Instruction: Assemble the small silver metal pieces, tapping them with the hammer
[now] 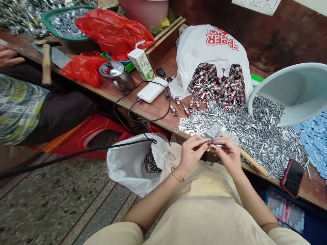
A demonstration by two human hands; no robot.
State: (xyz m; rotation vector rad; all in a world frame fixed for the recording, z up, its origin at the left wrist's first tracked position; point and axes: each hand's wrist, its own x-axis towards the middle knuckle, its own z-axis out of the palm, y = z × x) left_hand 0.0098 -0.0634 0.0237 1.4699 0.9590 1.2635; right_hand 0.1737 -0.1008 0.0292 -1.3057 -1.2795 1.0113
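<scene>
We pinched a small silvery piece (216, 146) between our fingertips: our left hand (194, 151), a gold bracelet (177, 175) at its wrist, gripped one end, and our right hand (230, 153) the other. The piece was at the near edge of the brown table (165, 61), in front of heaped metal parts (265, 146). Beyond, a white plastic bag (195, 44) lay open around silver-and-red parts (224, 90), beside a tipped grey bucket (301, 98).
</scene>
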